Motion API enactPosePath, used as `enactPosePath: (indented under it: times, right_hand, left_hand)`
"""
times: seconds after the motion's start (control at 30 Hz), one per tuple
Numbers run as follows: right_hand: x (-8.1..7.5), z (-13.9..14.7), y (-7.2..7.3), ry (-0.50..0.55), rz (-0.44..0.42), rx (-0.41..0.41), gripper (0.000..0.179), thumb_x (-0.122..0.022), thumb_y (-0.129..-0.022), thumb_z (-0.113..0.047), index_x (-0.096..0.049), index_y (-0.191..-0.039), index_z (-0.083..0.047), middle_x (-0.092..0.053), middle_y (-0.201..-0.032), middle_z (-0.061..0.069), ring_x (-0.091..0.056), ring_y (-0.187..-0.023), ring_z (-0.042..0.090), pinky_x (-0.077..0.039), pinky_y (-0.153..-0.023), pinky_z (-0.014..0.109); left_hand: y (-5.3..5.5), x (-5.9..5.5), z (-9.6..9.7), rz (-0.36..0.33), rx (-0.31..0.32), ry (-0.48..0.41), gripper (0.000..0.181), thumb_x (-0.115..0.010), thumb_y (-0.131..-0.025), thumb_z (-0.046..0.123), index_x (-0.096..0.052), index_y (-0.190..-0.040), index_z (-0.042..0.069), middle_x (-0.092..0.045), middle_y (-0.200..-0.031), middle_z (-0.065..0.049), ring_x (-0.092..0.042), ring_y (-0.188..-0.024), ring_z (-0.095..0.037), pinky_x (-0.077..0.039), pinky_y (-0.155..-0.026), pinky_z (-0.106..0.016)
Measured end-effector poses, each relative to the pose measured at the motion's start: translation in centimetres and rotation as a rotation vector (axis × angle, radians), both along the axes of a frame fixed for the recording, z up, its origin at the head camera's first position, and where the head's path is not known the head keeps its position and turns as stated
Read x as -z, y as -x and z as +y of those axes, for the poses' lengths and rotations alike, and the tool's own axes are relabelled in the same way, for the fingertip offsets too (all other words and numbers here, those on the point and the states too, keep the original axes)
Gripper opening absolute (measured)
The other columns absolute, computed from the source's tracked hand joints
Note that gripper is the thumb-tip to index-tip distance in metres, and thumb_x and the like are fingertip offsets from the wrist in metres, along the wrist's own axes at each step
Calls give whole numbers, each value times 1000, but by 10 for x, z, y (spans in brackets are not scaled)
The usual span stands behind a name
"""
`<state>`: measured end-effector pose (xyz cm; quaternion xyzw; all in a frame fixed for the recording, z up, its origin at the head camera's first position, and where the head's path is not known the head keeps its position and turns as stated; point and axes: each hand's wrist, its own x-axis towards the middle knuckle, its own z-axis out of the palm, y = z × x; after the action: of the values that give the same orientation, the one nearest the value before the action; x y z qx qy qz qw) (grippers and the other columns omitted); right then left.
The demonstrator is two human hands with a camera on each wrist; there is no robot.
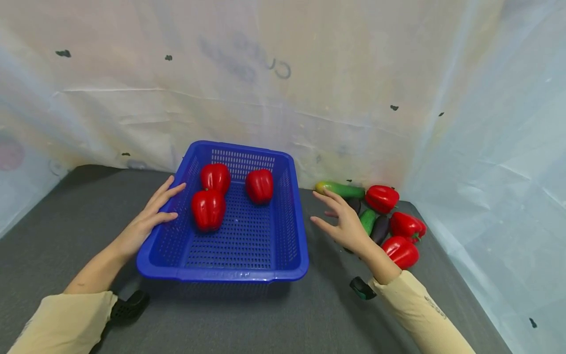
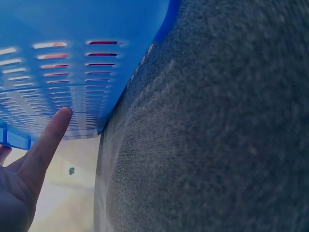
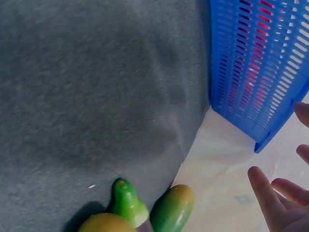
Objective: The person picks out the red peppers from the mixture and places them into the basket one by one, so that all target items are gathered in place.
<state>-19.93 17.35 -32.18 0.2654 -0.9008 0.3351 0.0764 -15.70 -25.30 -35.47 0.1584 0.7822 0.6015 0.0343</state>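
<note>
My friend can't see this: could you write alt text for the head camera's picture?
A person's left hand touches a blue basket holding three red peppers. The right hand, fingers spread, hovers near more vegetables on the gray table.

Rests the left hand [image 1: 152, 215] on the left rim of a blue basket [image 1: 221, 274] with three red peppers [image 1: 208, 210] inside. Holds the right hand [image 1: 348, 226] with spread fingers near a green-and-yellow vegetable [image 1: 344, 190], a dark eggplant [image 1: 380, 229] and three other red peppers [image 1: 401, 251]. Wears cream sleeves [image 1: 70, 319] on both arms. Faces pale sheeting [image 1: 336, 83] behind a grey surface [image 1: 305, 317].
</note>
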Motion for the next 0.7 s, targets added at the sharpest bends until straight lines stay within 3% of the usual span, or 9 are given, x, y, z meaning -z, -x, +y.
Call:
enactPosePath:
  times: [0.2, 0.57, 0.7]
  right_hand:
    - [7, 11, 0, -9, -19, 13, 60, -70, -88, -17, -46, -143, -12, -33, -152, 18, -51, -127, 34, -51, -91, 46]
    - [15, 29, -5, -67, -10, 63, 61, -70, -87, -15, -46, -143, -12, -34, -151, 20, -63, -107, 38, -51, -89, 51]
    - [17, 36, -8, -110, 8, 97, 59, -69, -88, -17, -47, -142, -12, -35, -151, 20, -55, -119, 39, -44, -95, 57]
  left_hand:
    - [1, -1, 0, 6, 5, -9, 57, -37, -102, 21, -17, -155, 21, 17, -161, 4, 16, -143, -43, -13, -97, -80]
    - [2, 1, -3, 28, 9, -1, 56, -35, -102, 18, -17, -155, 21, 17, -161, 0, 14, -142, -45, -17, -96, -79]
    - [2, 2, -4, 34, 15, 14, 56, -34, -102, 18, -17, -155, 22, 17, -161, -1, 11, -142, -47, -21, -97, -77]
